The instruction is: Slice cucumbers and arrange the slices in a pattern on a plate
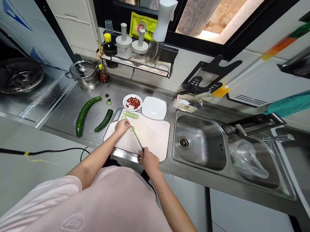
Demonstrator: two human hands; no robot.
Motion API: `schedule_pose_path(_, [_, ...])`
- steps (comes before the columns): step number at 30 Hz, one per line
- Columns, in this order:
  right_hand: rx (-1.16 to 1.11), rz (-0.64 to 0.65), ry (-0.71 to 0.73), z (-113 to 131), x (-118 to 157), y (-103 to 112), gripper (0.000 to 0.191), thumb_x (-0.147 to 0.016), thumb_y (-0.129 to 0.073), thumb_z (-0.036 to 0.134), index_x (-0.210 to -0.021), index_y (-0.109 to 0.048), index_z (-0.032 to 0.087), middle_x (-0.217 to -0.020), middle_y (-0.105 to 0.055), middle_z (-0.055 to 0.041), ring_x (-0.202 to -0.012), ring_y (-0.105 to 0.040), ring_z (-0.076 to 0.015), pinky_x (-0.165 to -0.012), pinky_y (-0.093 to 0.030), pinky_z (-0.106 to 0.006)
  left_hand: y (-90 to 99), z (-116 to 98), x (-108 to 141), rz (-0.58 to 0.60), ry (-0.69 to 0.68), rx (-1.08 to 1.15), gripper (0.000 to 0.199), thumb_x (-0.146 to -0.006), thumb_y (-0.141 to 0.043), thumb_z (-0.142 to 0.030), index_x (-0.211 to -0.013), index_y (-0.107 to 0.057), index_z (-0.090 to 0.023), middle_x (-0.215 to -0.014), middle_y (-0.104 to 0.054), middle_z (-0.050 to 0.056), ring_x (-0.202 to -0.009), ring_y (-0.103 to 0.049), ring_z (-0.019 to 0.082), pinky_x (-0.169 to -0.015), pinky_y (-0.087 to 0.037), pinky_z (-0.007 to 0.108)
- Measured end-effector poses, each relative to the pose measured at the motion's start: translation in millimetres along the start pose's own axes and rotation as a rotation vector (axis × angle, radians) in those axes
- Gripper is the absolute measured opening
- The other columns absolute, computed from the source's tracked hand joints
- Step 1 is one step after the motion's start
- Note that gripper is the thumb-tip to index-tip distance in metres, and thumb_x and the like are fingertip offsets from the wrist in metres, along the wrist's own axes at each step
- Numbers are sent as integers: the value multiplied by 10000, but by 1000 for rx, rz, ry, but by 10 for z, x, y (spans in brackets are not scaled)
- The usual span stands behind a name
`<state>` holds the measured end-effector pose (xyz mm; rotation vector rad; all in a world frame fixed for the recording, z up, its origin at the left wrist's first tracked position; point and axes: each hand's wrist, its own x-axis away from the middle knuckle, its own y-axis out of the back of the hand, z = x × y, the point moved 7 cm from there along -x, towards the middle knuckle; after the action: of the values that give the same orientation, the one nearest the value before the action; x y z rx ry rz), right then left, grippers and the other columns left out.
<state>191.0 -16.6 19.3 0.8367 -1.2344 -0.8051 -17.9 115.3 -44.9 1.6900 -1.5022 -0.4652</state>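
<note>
A: What room is given to the knife [137, 140]?
B: It is held by its handle in the right hand [149, 161], over the near edge of the cutting board [154, 134]. Open board surface is seen to its right; the far side is bordered by a row of slices [130, 114] and 2 plates [154, 108].
A: And the left hand [122, 126]?
B: Its fingers are pinched narrow; whether anything is held cannot be told. 1 cucumber slice [132, 129] is seen at the blade's tip, just beside them.
A: The surroundings?
B: A steel counter [65, 108], with 2 cucumbers [82, 117] laid left and a sink [203, 137] set right.
</note>
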Motion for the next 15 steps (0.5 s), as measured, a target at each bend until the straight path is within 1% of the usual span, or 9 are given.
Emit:
schedule_pose_path(5, [6, 17, 7, 46, -21, -17, 253, -964, -298, 310, -1043, -484, 158, -866, -675, -115, -832, -656, -232, -690, -415, -287, 6, -8, -3, 6, 12, -7, 127, -713, -649, -304, -814, -645, -227, -802, -673, -16, -741, -584, 128, -617, -361, 220])
schedule_pose_path(9, [15, 28, 2, 42, -36, -32, 231, -959, -310, 292, -1039, -481, 159, -871, -675, -119, -840, -658, -234, -690, -422, -288, 2, -9, -8, 22, 20, -8, 133, -714, -647, -303, -820, -644, -222, -810, -676, -12, -740, -585, 126, -611, -359, 218])
schedule_pose_path(15, [22, 50, 13, 47, -11, -39, 240, -960, -299, 288, -1044, -478, 153, -869, -676, -121, -833, -661, -238, -682, -428, -287, 13, -17, -8, 13, 12, -20, 137, -715, -639, -300, -829, -646, -224, -816, -672, -6, -746, -582, 130, -619, -362, 219])
